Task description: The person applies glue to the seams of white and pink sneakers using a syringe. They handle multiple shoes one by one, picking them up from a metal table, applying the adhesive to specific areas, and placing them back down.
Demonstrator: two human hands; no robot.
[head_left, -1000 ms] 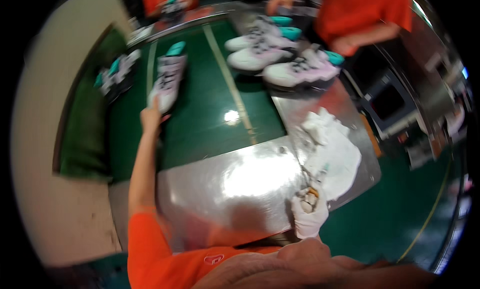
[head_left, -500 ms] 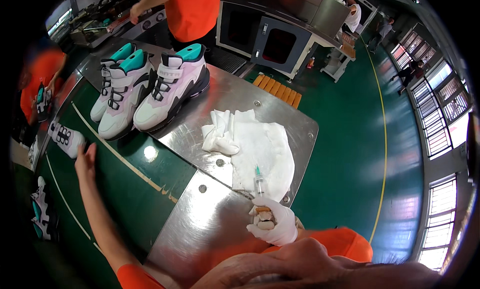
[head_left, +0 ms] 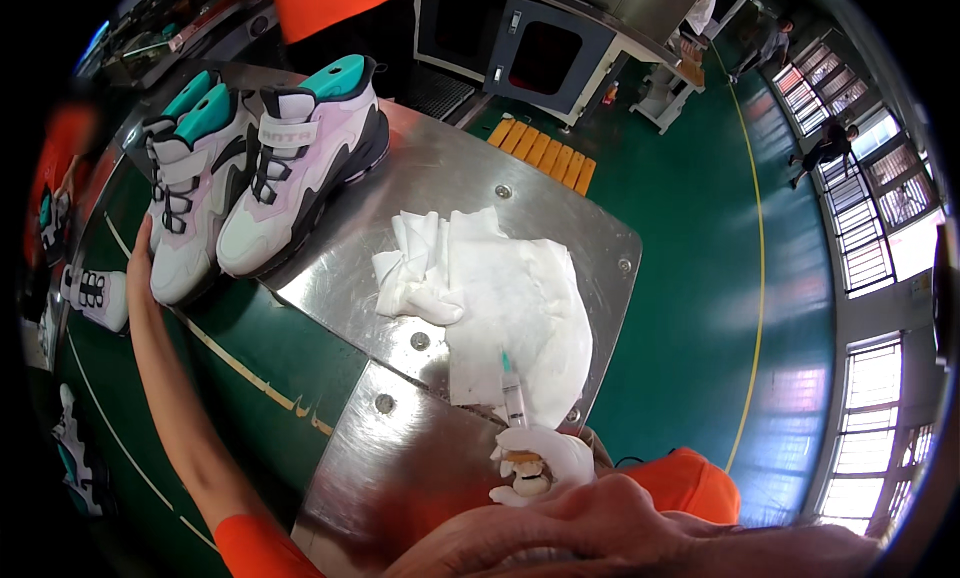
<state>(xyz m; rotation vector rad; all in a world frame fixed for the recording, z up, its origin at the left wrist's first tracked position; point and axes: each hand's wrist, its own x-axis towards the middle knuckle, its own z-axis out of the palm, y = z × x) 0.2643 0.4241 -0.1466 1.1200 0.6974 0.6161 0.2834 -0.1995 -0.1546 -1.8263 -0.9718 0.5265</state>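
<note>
My bare left hand point(head_left: 143, 246) is against the outer side of the left sneaker point(head_left: 185, 228) of a white, pink and black group with teal inserts. Its fingers are mostly hidden behind that shoe, so their grip does not show. Beside it stands another sneaker point(head_left: 265, 213), and a third is partly hidden behind. In a white glove, my right hand point(head_left: 555, 463) is closed round a clear syringe point(head_left: 513, 403) with a green needle tip pointing away from me. A small brown and white object point(head_left: 525, 470) sits within the same grip; its kind is unclear. Under the syringe tip lies a white cloth point(head_left: 510, 308).
The metal table point(head_left: 450, 168) has a seam and bolts. Another sneaker point(head_left: 103, 298) is at the left, near a person in orange point(head_left: 60, 168). A second person in orange point(head_left: 340, 3) stands across the table. Beyond are a wooden slatted platform point(head_left: 543, 156) and a dark-doored machine point(head_left: 548, 58).
My left hand has moved up and away from me to the left sneaker's side. My right hand keeps hold of the syringe. The whole view has shifted slightly.
</note>
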